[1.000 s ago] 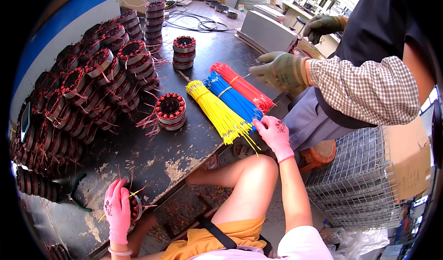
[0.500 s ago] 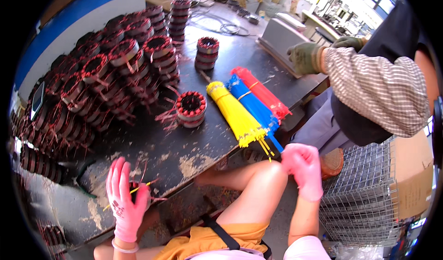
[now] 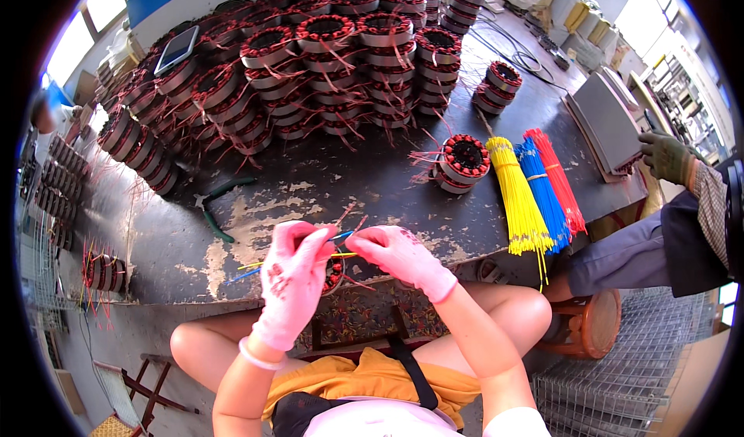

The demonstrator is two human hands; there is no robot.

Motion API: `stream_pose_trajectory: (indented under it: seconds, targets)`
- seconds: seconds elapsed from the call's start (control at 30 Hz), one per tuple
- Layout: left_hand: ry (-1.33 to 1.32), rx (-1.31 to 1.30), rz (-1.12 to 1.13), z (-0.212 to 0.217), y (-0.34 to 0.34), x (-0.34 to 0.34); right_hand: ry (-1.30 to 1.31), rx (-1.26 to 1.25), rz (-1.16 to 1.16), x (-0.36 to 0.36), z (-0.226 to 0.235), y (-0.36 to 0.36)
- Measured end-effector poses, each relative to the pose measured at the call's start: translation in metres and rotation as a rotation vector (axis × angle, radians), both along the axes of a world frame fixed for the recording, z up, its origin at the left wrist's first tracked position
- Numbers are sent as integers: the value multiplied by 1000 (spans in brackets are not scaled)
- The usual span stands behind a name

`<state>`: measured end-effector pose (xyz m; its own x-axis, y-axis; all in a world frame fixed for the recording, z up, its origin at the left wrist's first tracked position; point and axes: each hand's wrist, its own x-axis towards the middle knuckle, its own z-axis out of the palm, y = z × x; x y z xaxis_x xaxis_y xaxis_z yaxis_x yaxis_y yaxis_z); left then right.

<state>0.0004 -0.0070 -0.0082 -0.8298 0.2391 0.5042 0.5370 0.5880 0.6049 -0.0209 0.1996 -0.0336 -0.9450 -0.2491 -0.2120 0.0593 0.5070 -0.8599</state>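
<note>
Both my hands wear pink gloves and meet at the table's near edge. My left hand (image 3: 291, 282) is closed around a thin blue wire (image 3: 340, 236), whose other end sticks out past its left side. The fingertips of my right hand (image 3: 407, 261) pinch at the wire's right end, beside thin reddish copper leads. Below and between my hands sits a stator (image 3: 334, 274) with red windings, mostly hidden by my left hand. A yellow wire (image 3: 251, 266) crosses behind my left hand.
Yellow (image 3: 515, 197), blue (image 3: 542, 197) and red (image 3: 556, 181) wire bundles lie right, beside a stator stack (image 3: 463, 163). Many stators (image 3: 325, 34) are piled behind, a phone (image 3: 177, 50) on top. Green-handled pliers (image 3: 213, 218) lie left. A co-worker's gloved hand (image 3: 668, 158) is at far right.
My right hand has come from the blue bundle to my left hand, bringing a blue wire. My left hand has gone from spread fingers to a closed grip. The view has swung rightward in the scene's layout.
</note>
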Motion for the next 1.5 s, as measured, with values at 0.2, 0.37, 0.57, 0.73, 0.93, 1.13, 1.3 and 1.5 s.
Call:
stream_pose_trajectory:
  seconds: [0.2, 0.37, 0.57, 0.73, 0.93, 1.13, 1.3, 1.5]
  targets:
    - [-95, 29, 24, -35, 8, -11, -96, -178, -127, 0, -5, -19]
    - [-133, -14, -122, -35, 2, -16, 513, 89, -124, 31, -3, -6]
    - [-161, -143, -264, -20, -5, -24, 789, 212, -81, 34, -1, 0]
    - [-127, -246, -276, -11, 1, -22, 622, 94, 1, 23, 3, 4]
    - [-192, -171, -265, -16, 7, -19, 275, -57, -51, 19, 8, 6]
    - [-148, -84, -251, -29, 14, -19, -28, -166, -206, 16, 2, 9]
    - [-158, -49, -239, -30, 14, -20, 792, 342, -8, 32, -2, 19]
    - [-153, -74, -233, -34, 12, -21, 968, 529, 117, 25, -13, 15]
